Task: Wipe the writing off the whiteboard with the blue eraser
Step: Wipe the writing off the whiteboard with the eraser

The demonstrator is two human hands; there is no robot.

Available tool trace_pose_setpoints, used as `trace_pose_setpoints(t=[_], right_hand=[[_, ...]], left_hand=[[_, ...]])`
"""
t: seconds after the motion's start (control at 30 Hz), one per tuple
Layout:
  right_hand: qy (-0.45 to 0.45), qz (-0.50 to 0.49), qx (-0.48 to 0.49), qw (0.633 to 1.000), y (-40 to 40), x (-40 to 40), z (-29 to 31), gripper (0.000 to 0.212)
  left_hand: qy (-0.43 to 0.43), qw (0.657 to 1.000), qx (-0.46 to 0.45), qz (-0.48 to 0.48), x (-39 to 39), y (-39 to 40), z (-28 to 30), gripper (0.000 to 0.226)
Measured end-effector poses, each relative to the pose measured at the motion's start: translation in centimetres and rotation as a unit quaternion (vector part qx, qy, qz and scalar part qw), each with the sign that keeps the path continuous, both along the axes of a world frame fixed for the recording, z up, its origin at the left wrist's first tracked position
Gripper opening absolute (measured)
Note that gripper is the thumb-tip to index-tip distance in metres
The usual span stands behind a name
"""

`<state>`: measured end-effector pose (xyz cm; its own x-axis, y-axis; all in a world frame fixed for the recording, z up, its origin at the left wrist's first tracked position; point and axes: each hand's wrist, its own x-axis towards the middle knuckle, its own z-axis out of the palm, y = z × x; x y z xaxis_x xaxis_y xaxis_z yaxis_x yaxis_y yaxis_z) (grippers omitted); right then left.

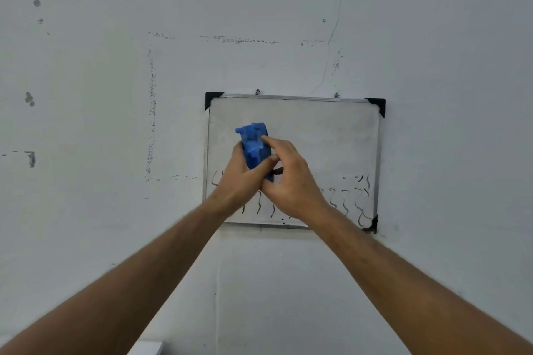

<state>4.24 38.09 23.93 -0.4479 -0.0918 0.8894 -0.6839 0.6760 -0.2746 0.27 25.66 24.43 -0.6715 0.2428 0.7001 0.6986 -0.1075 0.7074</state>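
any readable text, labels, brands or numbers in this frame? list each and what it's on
None readable.
whiteboard: only wavy black marker squiggles along the bottom, no letters or digits.
blue eraser, gripped by left hand and right hand: no legible label.
wall: scuffs only.

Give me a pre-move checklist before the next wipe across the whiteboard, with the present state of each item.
1. Blue eraser in hand: ok, the left hand and the right hand both hold it.
2. Eraser over the whiteboard: ok, at its upper left.
3. Pad flat against the surface: cannot tell, the contact face is hidden.
4. Upper area wiped: ok, only faint smears show.
5. Writing gone: not ok, squiggles remain along the bottom.
6. Board hanging on its hooks: ok.
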Motion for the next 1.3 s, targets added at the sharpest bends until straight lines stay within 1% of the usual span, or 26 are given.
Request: trace_pose_setpoints(t=[0.07, 0.1, 0.13, 0.2, 0.27, 0.3, 0.37, 0.43, 0.5, 0.57, 0.7, 0.77, 0.83, 0.87, 0.9, 0.93, 1.0, 1.03, 1.07, 1.1, 1.17, 1.2, 1.23, 1.3], right_hand=[[-0.019, 0.017, 0.015, 1.000, 0.8, 1.1, 0.5, 0.063], [-0.024, 0.006, 0.024, 0.999, 1.5, 1.5, 0.8, 0.059], [-0.018, -0.015, 0.024, 0.999, 2.4, 1.7, 1.1, 0.054], [0.014, -0.071, -0.027, 0.997, 5.2, 1.5, 1.5, 0.045], [0.054, -0.150, -0.109, 0.981, 8.5, 1.1, 1.7, 0.039], [0.067, -0.201, -0.140, 0.967, 10.3, 1.0, 1.6, 0.038], [0.049, -0.296, -0.176, 0.938, 13.3, 1.1, 1.0, 0.040], [0.002, -0.348, -0.176, 0.921, 15.2, 1.2, 0.0, 0.045], [-0.032, -0.358, -0.160, 0.919, 16.2, 1.0, -1.1, 0.046], [-0.046, -0.350, -0.144, 0.925, 16.5, 0.5, -1.8, 0.048], [-0.051, -0.339, -0.145, 0.928, 16.0, -0.2, -1.9, 0.051], [-0.056, -0.340, -0.149, 0.927, 15.8, -0.4, -1.9, 0.052], [-0.061, -0.342, -0.147, 0.926, 15.8, -0.5, -2.0, 0.053], [-0.063, -0.343, -0.144, 0.926, 15.9, -0.5, -2.0, 0.054], [-0.064, -0.343, -0.143, 0.926, 15.9, -0.5, -2.1, 0.054], [-0.065, -0.344, -0.143, 0.926, 16.0, -0.6, -2.1, 0.055], [-0.065, -0.345, -0.145, 0.925, 16.1, -0.5, -2.1, 0.056], [-0.064, -0.345, -0.146, 0.925, 16.1, -0.5, -2.1, 0.056], [-0.064, -0.344, -0.146, 0.925, 16.1, -0.5, -2.1, 0.057], [-0.063, -0.343, -0.146, 0.926, 16.1, -0.4, -2.1, 0.057], [-0.064, -0.343, -0.146, 0.926, 16.0, -0.4, -2.1, 0.057], [-0.065, -0.344, -0.146, 0.925, 16.0, -0.4, -2.2, 0.057], [-0.065, -0.346, -0.146, 0.925, 16.0, -0.4, -2.1, 0.058], [-0.064, -0.347, -0.147, 0.924, 15.9, -0.4, -2.1, 0.059]], left_hand=[[0.031, 0.997, -0.021, 0.062, -0.6, -0.3, 0.2, 0.052], [0.067, 0.991, -0.049, 0.108, -1.0, -0.6, 0.3, 0.055], [0.114, 0.977, -0.089, 0.159, -1.4, -1.3, 0.4, 0.060], [0.200, 0.927, -0.183, 0.259, -2.4, -3.1, 0.7, 0.070], [0.241, 0.881, -0.234, 0.333, -2.9, -5.5, 0.5, 0.078], [0.248, 0.865, -0.250, 0.356, -3.2, -6.7, 0.1, 0.078], [0.262, 0.836, -0.287, 0.387, -4.0, -8.8, -0.8, 0.075], [0.292, 0.798, -0.326, 0.413, -5.2, -10.4, -1.5, 0.073], [0.318, 0.768, -0.350, 0.432, -6.6, -11.2, -1.5, 0.072], [0.337, 0.750, -0.355, 0.445, -7.4, -11.3, -1.0, 0.069], [0.357, 0.740, -0.346, 0.454, -7.7, -11.2, -0.8, 0.064], [0.375, 0.726, -0.384, 0.430, -7.6, -11.9, -1.7, 0.063], [0.407, 0.690, -0.445, 0.399, -7.5, -13.1, -2.4, 0.063], [0.419, 0.673, -0.465, 0.394, -7.5, -13.6, -2.3, 0.063], [0.421, 0.662, -0.472, 0.401, -7.4, -14.0, -1.9, 0.062], [0.417, 0.662, -0.466, 0.414, -7.4, -14.1, -1.2, 0.062], [0.383, 0.684, -0.440, 0.439, -7.0, -13.7, -0.4, 0.062], [0.369, 0.692, -0.438, 0.440, -6.7, -13.5, -0.5, 0.062], [0.368, 0.691, -0.449, 0.431, -6.5, -13.2, -0.9, 0.062], [0.387, 0.679, -0.469, 0.413, -6.6, -13.2, -1.5, 0.061], [0.443, 0.634, -0.511, 0.375, -6.9, -13.8, -1.9, 0.059], [0.455, 0.617, -0.523, 0.373, -7.0, -14.2, -1.4, 0.061], [0.457, 0.613, -0.518, 0.384, -7.1, -14.4, -0.8, 0.062], [0.423, 0.638, -0.492, 0.415, -6.9, -14.4, -0.2, 0.061]])
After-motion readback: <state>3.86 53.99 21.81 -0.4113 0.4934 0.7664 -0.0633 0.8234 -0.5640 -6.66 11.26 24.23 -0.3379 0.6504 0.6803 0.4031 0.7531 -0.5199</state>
